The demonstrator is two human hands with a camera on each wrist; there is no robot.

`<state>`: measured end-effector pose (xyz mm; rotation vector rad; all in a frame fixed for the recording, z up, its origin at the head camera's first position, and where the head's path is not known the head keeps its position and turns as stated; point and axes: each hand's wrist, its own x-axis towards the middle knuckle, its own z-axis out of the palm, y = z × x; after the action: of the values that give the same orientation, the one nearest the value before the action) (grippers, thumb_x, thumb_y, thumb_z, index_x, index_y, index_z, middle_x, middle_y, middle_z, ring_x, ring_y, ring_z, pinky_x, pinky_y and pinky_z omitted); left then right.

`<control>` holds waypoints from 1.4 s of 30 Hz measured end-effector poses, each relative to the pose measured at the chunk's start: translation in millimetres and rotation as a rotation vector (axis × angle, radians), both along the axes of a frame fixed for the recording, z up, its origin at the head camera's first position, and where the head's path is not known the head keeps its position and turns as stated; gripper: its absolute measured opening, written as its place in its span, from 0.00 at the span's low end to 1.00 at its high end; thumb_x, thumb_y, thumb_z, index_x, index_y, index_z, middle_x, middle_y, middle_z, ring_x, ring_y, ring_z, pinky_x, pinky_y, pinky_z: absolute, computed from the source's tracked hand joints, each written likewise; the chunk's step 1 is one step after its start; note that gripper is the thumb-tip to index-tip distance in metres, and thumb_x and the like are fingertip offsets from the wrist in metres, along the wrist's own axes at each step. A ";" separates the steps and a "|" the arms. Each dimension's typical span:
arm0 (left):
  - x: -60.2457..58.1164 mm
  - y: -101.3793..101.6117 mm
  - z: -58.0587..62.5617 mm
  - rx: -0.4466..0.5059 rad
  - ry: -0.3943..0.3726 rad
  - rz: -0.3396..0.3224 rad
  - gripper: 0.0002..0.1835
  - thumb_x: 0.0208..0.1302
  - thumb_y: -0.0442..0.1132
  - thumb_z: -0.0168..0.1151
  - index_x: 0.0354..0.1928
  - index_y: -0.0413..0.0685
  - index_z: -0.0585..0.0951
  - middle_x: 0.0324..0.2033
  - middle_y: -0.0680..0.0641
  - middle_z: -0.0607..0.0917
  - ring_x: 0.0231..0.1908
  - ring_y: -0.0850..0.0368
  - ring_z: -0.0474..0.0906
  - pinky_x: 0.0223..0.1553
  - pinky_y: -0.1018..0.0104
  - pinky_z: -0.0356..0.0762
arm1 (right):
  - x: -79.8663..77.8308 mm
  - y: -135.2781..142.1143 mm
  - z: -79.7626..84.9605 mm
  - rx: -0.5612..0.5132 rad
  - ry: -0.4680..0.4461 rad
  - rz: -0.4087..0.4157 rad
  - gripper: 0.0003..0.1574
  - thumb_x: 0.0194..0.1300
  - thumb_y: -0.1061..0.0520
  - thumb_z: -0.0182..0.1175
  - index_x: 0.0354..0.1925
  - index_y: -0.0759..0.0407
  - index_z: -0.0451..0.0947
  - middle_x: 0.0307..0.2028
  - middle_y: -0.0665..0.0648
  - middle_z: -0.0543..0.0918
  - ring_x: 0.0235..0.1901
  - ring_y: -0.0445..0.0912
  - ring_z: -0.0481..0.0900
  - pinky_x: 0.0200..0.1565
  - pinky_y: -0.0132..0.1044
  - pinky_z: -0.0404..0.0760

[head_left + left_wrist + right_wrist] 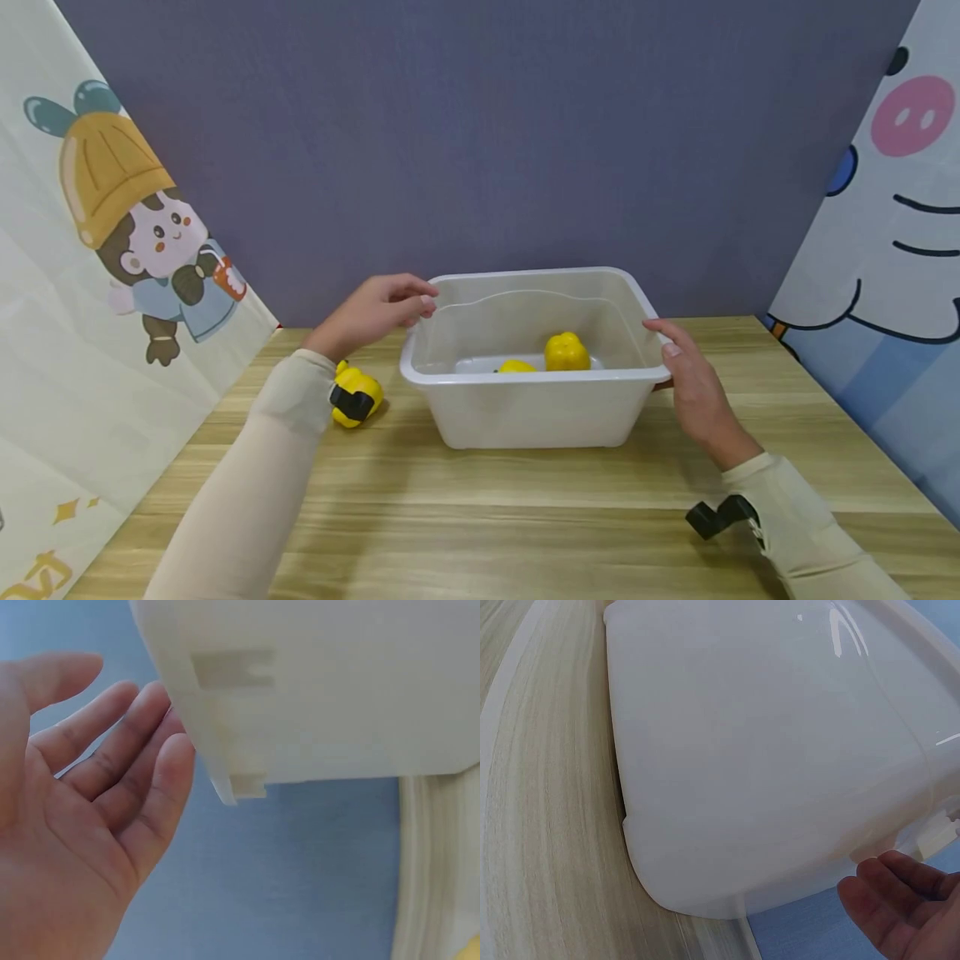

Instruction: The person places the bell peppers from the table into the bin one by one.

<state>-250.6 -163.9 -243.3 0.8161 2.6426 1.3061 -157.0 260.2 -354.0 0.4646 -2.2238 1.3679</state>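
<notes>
A white plastic tub (536, 408) sits on the wooden table. Inside it lies a yellow bell pepper (567, 352), and beside that a second yellow piece (517, 366) shows only its top above the front rim. My right hand (693, 392) grips the tub's right rim, thumb on top and fingers underneath against the side wall (765, 772). At the left rim, my left hand (378, 310) has relaxed fingers, with fingertips (175, 750) right at the rim's edge. Another yellow pepper (362, 383) lies on the table left of the tub, partly hidden behind the left wrist's black camera mount.
A grey-blue panel (480, 150) rises along the table's back edge. White cloths with cartoon prints hang at the left (67, 333) and right (885, 275). Wood-grain tabletop (510, 517) extends in front of the tub.
</notes>
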 end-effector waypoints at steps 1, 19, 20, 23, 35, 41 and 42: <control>0.1 -1.6 -1.4 0.009 0.012 0.009 0.16 0.74 0.47 0.58 0.57 0.49 0.81 0.49 0.45 0.85 0.48 0.50 0.81 0.51 0.53 0.80 | 0.0 0.0 0.0 -0.001 0.001 -0.001 0.28 0.83 0.51 0.33 0.71 0.63 0.63 0.57 0.64 0.72 0.40 0.39 0.74 0.34 0.33 0.80; 13.3 -28.5 -33.8 0.056 0.038 0.142 0.19 0.74 0.53 0.58 0.58 0.50 0.81 0.52 0.46 0.83 0.47 0.47 0.80 0.54 0.49 0.76 | 1.6 -1.3 -0.4 0.003 -0.017 -0.006 0.29 0.83 0.51 0.31 0.71 0.62 0.62 0.57 0.64 0.72 0.40 0.39 0.74 0.34 0.32 0.78; 13.4 -29.3 -35.1 0.063 0.036 0.143 0.19 0.74 0.53 0.58 0.58 0.50 0.81 0.52 0.47 0.84 0.47 0.47 0.80 0.54 0.49 0.76 | 1.6 -1.3 -0.5 0.003 -0.015 -0.007 0.29 0.83 0.51 0.31 0.71 0.62 0.62 0.56 0.64 0.72 0.40 0.39 0.74 0.34 0.32 0.78; 15.6 -31.9 -38.4 0.078 0.025 0.144 0.19 0.75 0.52 0.57 0.58 0.50 0.80 0.52 0.48 0.84 0.48 0.47 0.80 0.55 0.49 0.76 | 1.2 -1.0 -0.4 0.000 -0.010 -0.006 0.29 0.83 0.51 0.31 0.71 0.62 0.62 0.56 0.63 0.72 0.40 0.39 0.74 0.34 0.33 0.78; 15.9 -45.7 -61.9 0.152 0.000 0.179 0.21 0.76 0.51 0.54 0.60 0.44 0.78 0.52 0.41 0.83 0.50 0.49 0.80 0.55 0.50 0.77 | -0.4 -0.3 -1.7 -0.003 -0.019 0.000 0.29 0.83 0.50 0.32 0.71 0.62 0.62 0.56 0.63 0.72 0.40 0.41 0.74 0.34 0.36 0.79; 19.0 -50.8 -71.6 0.213 -0.012 0.197 0.22 0.76 0.49 0.55 0.60 0.40 0.78 0.51 0.39 0.83 0.49 0.51 0.80 0.51 0.63 0.79 | -0.3 0.0 -0.9 -0.008 -0.024 0.001 0.29 0.83 0.51 0.31 0.71 0.61 0.62 0.56 0.62 0.71 0.41 0.41 0.74 0.35 0.37 0.79; 19.4 -51.2 -73.2 0.214 -0.012 0.201 0.21 0.76 0.50 0.55 0.59 0.41 0.78 0.51 0.40 0.84 0.50 0.51 0.80 0.51 0.64 0.79 | -0.1 -0.1 -0.9 -0.008 -0.022 -0.001 0.29 0.83 0.51 0.31 0.71 0.61 0.62 0.56 0.62 0.72 0.41 0.41 0.74 0.35 0.36 0.79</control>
<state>-231.2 -215.1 -316.4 0.5715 2.6653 1.6598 -157.1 260.1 -354.9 0.4475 -2.2349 1.3881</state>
